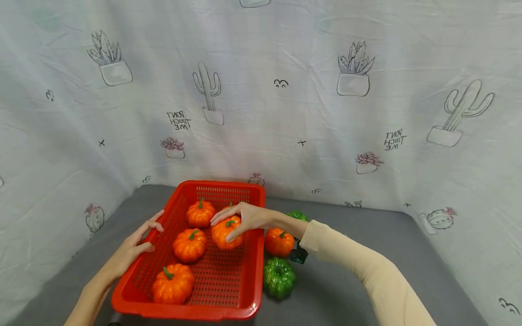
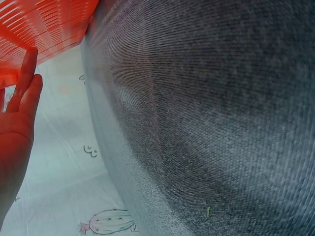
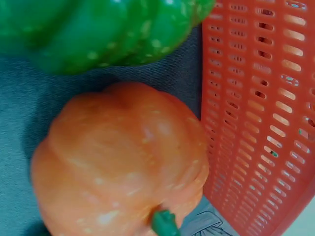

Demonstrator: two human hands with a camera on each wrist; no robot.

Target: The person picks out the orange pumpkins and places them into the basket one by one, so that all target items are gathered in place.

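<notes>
The right hand's fingers grip 1 orange pumpkin, green-stemmed, toward the red basket's right side.

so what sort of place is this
Probably a small staged work area: a printed cloth hangs behind a grey surface, and a red basket there holds orange pumpkins so glossy they may be artificial.

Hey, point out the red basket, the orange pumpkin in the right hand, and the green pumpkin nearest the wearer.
Red basket [image 1: 187, 311]: head view, on its near rim.
Gripped orange pumpkin [image 1: 222, 235]: head view, on its rounded side.
Green pumpkin [image 1: 279, 281]: head view, below its stem.
</notes>
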